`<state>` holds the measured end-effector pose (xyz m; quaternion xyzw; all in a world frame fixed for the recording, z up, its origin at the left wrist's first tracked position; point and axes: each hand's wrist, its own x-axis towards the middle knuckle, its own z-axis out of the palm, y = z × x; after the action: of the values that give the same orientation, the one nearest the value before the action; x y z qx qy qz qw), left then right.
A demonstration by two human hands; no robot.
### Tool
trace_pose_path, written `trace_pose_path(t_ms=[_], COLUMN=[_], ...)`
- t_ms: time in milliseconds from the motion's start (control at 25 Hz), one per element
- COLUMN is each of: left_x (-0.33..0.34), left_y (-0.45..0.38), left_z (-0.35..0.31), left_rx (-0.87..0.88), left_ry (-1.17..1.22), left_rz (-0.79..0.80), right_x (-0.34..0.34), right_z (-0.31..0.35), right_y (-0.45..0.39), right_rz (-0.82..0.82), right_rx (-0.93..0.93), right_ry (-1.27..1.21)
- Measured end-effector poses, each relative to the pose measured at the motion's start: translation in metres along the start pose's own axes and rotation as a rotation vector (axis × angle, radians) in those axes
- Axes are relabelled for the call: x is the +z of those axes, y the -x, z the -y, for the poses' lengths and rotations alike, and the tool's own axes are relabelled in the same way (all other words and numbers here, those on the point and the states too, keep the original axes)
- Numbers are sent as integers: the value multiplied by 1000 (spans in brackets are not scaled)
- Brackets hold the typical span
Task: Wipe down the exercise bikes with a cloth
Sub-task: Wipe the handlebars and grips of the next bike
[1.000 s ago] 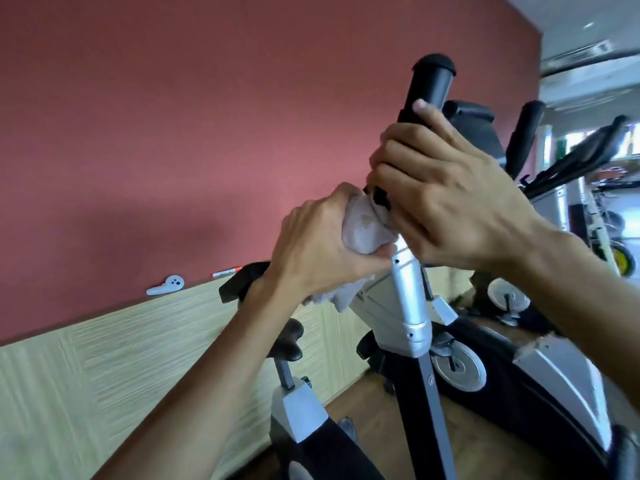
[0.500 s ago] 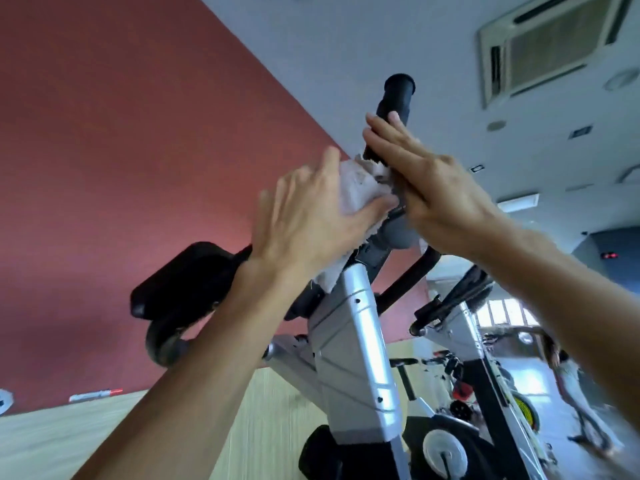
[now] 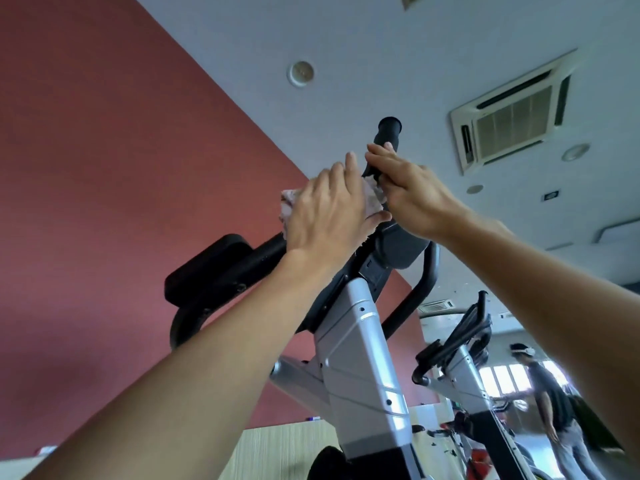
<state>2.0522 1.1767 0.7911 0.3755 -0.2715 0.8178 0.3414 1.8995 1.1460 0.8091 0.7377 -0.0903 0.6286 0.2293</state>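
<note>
Left hand (image 3: pixel 332 213) flat, fingers straight, pressing cloth (image 3: pixel 288 202) against top of exercise bike (image 3: pixel 360 358). Right hand (image 3: pixel 412 199) lies over upright grip (image 3: pixel 389 131); whether clasping, cannot tell.

Cloth (image 3: pixel 289 202): white, faint pink-brown mottling. Near exercise bike (image 3: pixel 360 358): silver-grey column, black shroud below. Handlebar grip (image 3: pixel 389 129), console (image 3: pixel 398 247) and elbow pad (image 3: pixel 204 271): plain black. Wall (image 3: pixel 104 168), left of frame: flat brick red. Wall panel (image 3: pixel 277 452), bottom centre: beige, fine streaked grain. Ceiling (image 3: pixel 381 46): pale grey-white. AC cassette (image 3: pixel 512 119), upper right: cream, dark slots. Second exercise bike (image 3: pixel 465 372), lower right: silver frame, black bars. Person (image 3: pixel 550 393), lower right: dark top, grey trousers, white headgear.
</note>
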Motion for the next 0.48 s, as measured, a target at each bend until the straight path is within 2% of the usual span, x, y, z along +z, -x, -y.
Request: trace_pose_path(t_ms=[120,240,360,480], left_x=[5,4,4,4], left_y=[18,56,45,24], left_z=[17,43,30,10], left_rx=[52,49,-31,-14], left_ry=[26,-44,-59,-73], left_rz=[-28,-67,-61,-51], right_x=[-1,-3,1,4], right_z=[7,9,13,19], right_y=[9,16,14,17], right_rz=[-14,102,192,186], right_rx=[2,-46,-24,6], right_ry=[-14,95,181,234])
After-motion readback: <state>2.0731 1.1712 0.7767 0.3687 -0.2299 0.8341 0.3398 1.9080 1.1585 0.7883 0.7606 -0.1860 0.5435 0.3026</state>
